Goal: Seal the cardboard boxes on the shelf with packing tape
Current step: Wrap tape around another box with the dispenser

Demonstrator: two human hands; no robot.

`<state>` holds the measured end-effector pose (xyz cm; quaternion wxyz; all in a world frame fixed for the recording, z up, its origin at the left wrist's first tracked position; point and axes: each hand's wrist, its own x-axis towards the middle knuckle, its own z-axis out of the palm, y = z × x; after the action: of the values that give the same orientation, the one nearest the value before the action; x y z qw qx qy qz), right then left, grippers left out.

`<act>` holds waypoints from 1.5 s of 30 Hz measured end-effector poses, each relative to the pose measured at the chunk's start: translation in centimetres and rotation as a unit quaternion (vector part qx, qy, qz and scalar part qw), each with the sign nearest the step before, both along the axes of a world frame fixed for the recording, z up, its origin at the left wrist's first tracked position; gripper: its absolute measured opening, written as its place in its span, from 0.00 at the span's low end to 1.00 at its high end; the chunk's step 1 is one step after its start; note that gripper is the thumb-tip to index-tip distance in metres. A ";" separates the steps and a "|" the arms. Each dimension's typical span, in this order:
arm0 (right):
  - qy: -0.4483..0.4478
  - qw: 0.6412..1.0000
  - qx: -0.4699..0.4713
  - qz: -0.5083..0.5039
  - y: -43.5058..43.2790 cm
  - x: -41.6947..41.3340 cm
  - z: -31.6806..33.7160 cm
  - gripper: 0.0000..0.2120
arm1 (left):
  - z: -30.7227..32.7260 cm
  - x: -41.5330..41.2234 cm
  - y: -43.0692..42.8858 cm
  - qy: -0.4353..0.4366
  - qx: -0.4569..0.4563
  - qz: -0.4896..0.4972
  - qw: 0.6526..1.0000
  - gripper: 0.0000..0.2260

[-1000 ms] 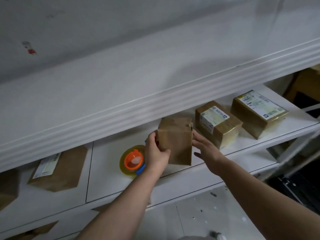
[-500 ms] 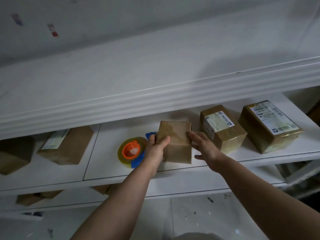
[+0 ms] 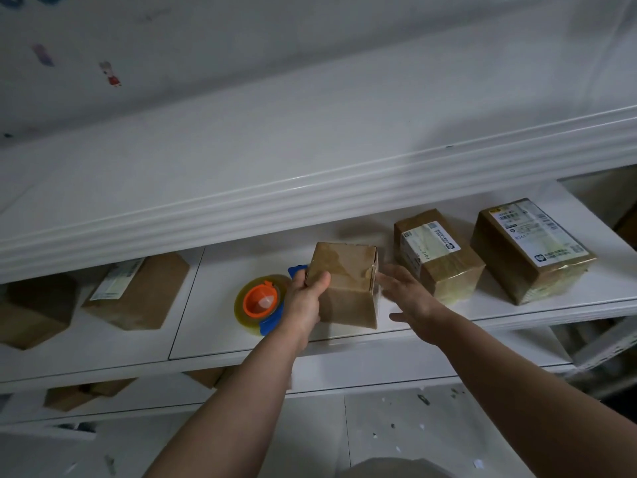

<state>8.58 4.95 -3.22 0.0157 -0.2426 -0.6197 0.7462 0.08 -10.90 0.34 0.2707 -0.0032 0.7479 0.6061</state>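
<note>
Since the earlier frame the right grip [image 3: 408, 294] has been drawn a little away from the upper right edge of the small cardboard box [image 3: 348, 301]. It is now held open with the fingers straight, just beside the box's right side. Whether contact remains cannot be told through the blur. The left grip [image 3: 305, 298] is kept closed on the box's upper left corner, with the thumb laid over the top face.

The box is stood on the shelf [image 3: 220, 326], near its front edge. It is set between the tape dispenser [image 3: 262, 300], just to its left, and a labelled box [image 3: 436, 260] to its right.

The box is judged to be light, since one grip at a corner is enough to steady it. It is judged stiff at its edges, though the broad faces could be dented. The glossy taped patches may be slippery, so hold is better taken across two opposite side faces, on bare cardboard.

The long axis appears to be set upright. The taped top face is turned upward and the front face toward the viewer. What looks like a small loose end is seen at the top right edge.
</note>
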 end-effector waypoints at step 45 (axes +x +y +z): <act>0.074 0.988 0.003 -0.132 -0.4 -1.1 -0.7 0.06 | -0.7 -1.7 0.8 0.013 -0.020 0.043 0.999 0.11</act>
<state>7.48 4.57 -3.90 0.1606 -0.2666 -0.5817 0.7515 -1.67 -10.13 -0.39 0.2341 -0.0330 0.7623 0.6025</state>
